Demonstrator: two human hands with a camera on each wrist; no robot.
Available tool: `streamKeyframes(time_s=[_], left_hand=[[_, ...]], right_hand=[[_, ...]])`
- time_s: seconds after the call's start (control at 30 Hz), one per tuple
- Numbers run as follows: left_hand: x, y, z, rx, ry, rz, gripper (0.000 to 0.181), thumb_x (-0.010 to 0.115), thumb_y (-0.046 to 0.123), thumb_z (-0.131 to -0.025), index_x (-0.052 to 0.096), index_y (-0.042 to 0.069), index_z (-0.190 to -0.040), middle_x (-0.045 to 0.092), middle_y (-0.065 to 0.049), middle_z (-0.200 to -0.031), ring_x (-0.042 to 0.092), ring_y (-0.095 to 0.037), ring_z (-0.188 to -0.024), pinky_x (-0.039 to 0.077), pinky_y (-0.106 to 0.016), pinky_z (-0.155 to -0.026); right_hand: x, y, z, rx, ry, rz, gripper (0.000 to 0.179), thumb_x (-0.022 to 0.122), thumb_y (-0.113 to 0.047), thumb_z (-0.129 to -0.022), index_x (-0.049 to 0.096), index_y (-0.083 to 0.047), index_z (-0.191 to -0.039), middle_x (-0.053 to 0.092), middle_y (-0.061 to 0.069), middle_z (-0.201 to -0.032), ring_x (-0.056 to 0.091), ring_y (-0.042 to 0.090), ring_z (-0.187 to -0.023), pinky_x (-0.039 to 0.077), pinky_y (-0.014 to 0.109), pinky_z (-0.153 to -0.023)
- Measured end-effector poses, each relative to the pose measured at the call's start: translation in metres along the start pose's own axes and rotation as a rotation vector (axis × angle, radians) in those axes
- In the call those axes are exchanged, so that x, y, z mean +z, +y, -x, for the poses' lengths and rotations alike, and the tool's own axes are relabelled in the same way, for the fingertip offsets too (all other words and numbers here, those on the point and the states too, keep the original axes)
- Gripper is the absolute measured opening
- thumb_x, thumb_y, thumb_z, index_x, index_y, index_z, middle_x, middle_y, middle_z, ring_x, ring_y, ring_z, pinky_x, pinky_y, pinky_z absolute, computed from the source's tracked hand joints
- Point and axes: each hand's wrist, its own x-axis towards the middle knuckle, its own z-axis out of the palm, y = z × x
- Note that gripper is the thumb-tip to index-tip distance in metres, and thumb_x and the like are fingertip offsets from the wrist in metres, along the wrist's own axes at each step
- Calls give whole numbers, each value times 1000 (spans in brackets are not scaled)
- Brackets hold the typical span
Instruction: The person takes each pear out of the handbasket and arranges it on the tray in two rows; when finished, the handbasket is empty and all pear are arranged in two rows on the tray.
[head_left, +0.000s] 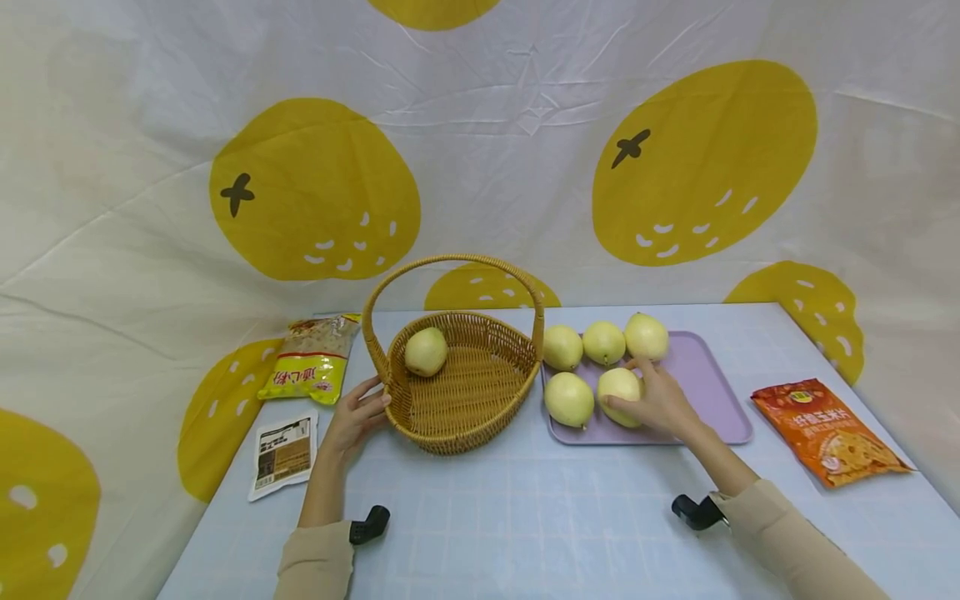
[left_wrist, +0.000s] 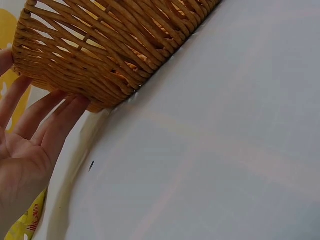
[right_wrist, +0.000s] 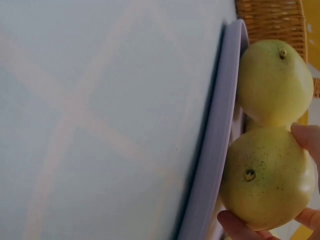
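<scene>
My left hand (head_left: 357, 422) touches the left outer side of a wicker basket (head_left: 480, 437); in the left wrist view its fingers (left_wrist: 65, 117) reach fairly straight to the woven wall. One pale yellow-green pear (head_left: 426, 352) lies inside the basket at the left. Over the purple tray (head_left: 705, 375), my right hand (head_left: 660, 402) grips the front pear (head_left: 619, 395) between thumb and fingers. The right wrist view shows this held pear (right_wrist: 267, 180) beside another pear (right_wrist: 275, 82). The other pears on the tray are one at front left (head_left: 568, 400) and three behind.
A yellow-and-clear food bag (head_left: 311, 358) and a white-and-brown packet (head_left: 285, 454) lie left of the basket. Right of the tray lies an orange snack bag (head_left: 828, 433). The basket's tall handle (head_left: 453, 260) arches above it. A fruit-printed cloth (head_left: 510, 167) hangs behind the table.
</scene>
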Motion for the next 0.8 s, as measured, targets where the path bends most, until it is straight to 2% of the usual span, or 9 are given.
streamKeyframes(time_s=[0.23, 0.43, 0.6, 0.8], left_hand=[[-1, 0, 0, 0, -4, 10, 59, 55, 3, -93, 28, -3, -145, 57, -13, -122, 64, -9, -96, 54, -29, -82], [0, 1, 1, 8, -9, -7, 60, 56, 4, -93, 28, -2, -145, 55, -15, -125, 64, -9, -96, 54, -29, -82], [1, 1, 2, 9, -9, -16, 59, 55, 4, -93, 28, -2, -145, 50, -21, -131, 64, -8, -96, 53, -29, -82], [1, 1, 2, 12, -9, -7, 60, 55, 4, -93, 28, -2, -145, 54, -16, -126, 64, -8, -96, 53, -29, -82]], right_hand=[[1, -1, -1, -26, -21, -18, 62, 76, -39, -77, 47, 1, -114, 55, 29, -103, 54, 40, -92, 45, 49, -71], [-4, -1, -1, -56, -72, -15, 67, 74, -40, -78, 44, 3, -120, 55, 28, -114, 56, 44, -101, 49, 53, -76], [-6, -2, -2, -44, -67, -19, 61, 73, -38, -80, 47, 5, -114, 56, 28, -113, 58, 44, -100, 51, 51, -76], [-5, -1, -2, -47, -53, -31, 62, 75, -34, -78, 47, 6, -117, 59, 31, -108, 61, 41, -93, 52, 48, -72]])
